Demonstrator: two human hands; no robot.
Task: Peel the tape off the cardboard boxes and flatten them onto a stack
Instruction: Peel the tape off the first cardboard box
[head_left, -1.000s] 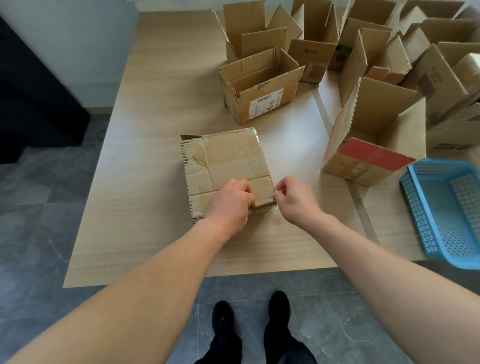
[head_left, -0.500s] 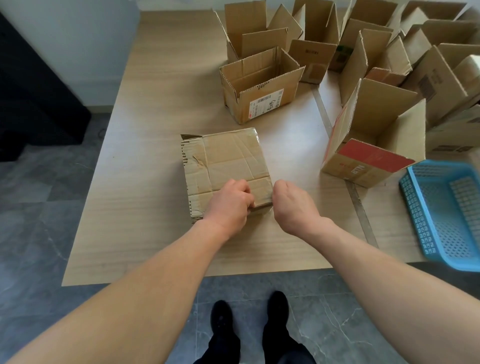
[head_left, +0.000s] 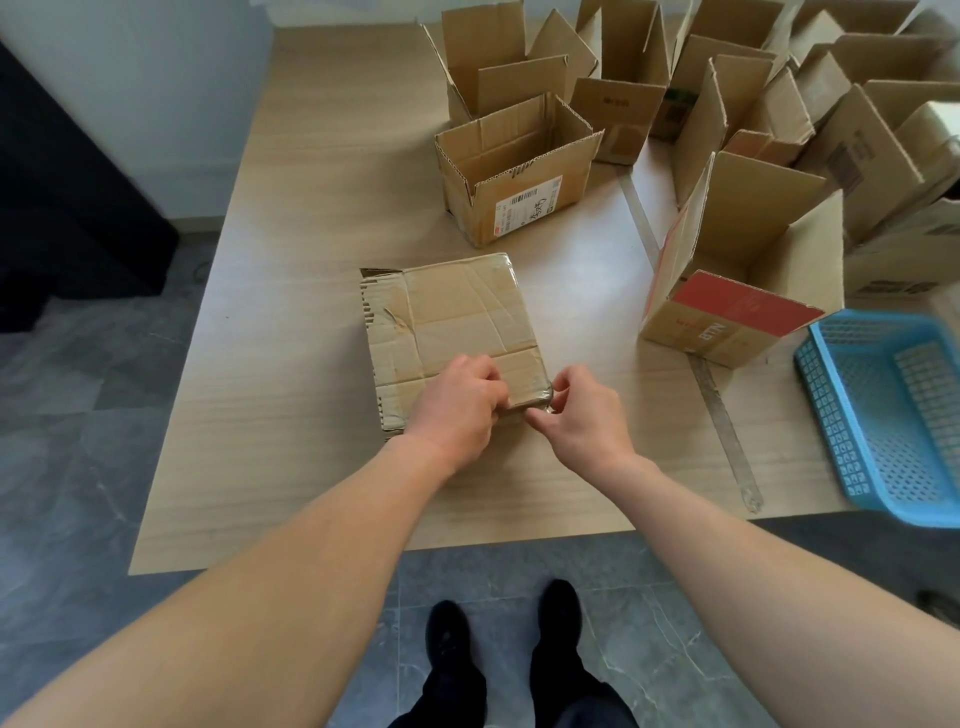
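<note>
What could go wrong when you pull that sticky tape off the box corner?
1. The right hand pinches only a small bit of tape at the near corner of the taped box, so the tape may snap or slip free.
2. The cardboard is creased and ragged along its left edge, so a hard pull might rip more paper off.
3. The left hand holds the box only at its near edge, so a strong tug could slide it across the table.
</note>
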